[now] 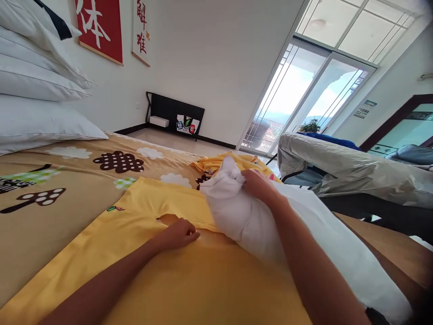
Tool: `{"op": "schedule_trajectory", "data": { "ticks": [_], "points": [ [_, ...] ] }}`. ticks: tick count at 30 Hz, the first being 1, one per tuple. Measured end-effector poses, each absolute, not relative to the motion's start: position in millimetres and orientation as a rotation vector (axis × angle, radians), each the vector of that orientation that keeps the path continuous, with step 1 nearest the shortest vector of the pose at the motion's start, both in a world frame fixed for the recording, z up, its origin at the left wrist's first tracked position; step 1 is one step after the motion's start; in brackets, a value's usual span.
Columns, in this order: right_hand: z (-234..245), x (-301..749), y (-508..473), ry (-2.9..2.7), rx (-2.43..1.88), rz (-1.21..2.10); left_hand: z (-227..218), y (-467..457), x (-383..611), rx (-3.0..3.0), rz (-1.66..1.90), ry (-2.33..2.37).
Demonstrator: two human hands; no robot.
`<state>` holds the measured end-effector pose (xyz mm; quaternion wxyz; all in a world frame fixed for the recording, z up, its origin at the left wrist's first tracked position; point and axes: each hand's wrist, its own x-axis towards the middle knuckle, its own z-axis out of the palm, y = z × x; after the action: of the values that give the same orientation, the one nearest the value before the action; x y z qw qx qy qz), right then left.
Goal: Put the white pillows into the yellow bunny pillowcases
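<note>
A yellow duvet cover (pixel 135 253) is spread over the patterned bed, with a gap in its fabric showing beside my left hand (pixel 181 232). The fingers of that hand are closed on the cover's edge by the gap. Farther right, my right hand (pixel 257 184) grips a bunched corner of a white quilt (pixel 243 216), lifted above the yellow cloth. The rest of the quilt stretches toward the lower right. Behind the raised corner is a crumpled heap of yellow patterned fabric (pixel 252 159).
White pillows (pixel 50 119) are stacked on the left of the bed sheet (pixel 77 176). A low black rack (pixel 176 110) stands by the far wall. Furniture under a shiny plastic cover (pixel 355 167) is at the right, near the glass sliding door (pixel 304 95).
</note>
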<state>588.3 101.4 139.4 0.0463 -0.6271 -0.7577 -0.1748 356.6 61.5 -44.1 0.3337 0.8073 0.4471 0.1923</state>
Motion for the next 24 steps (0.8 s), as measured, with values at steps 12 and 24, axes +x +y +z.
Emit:
{"op": "schedule_trajectory", "data": {
  "ticks": [12, 24],
  "points": [
    [56, 548, 124, -2.501, -1.899, -0.321, -45, 61, 320, 2.122, 0.256, 1.496],
    [168, 572, 73, -2.417, -1.802, -0.446, -28, 88, 328, 2.116, 0.301, 0.913]
  ]
}}
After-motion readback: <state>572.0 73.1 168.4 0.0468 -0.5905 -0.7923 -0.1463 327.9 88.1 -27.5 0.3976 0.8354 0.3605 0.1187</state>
